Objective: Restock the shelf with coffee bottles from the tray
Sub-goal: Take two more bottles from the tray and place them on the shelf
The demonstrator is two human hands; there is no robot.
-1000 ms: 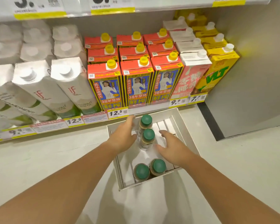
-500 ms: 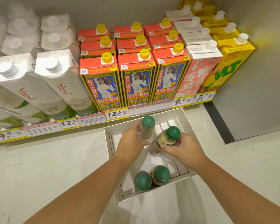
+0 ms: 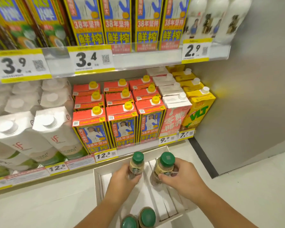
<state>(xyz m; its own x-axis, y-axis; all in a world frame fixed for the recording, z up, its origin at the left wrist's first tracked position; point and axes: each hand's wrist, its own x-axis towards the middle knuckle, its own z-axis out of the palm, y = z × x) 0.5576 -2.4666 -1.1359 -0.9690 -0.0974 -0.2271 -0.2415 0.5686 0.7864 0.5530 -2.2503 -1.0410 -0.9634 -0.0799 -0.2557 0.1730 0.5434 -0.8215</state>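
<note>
A white tray (image 3: 97, 183) sits on the pale floor below the bottom shelf. My left hand (image 3: 122, 180) is closed around a green-capped coffee bottle (image 3: 136, 163), held upright above the tray. My right hand (image 3: 182, 176) grips a second coffee bottle (image 3: 164, 165) of the same kind, also lifted clear of the tray. Two more green-capped bottles (image 3: 146, 218) stand in the tray's near end, between my forearms.
The bottom shelf (image 3: 82, 163) is packed with white coconut-water cartons (image 3: 56, 134), red-topped cartons (image 3: 92, 129), a pink carton (image 3: 174, 119) and yellow cartons (image 3: 199, 111). An upper shelf (image 3: 138, 60) carries price tags and more cartons. A grey wall (image 3: 253, 96) stands at right.
Both hands closed on a bottle each and lifted them out of the tray. My view tilted upward, bringing the upper shelf into sight.
</note>
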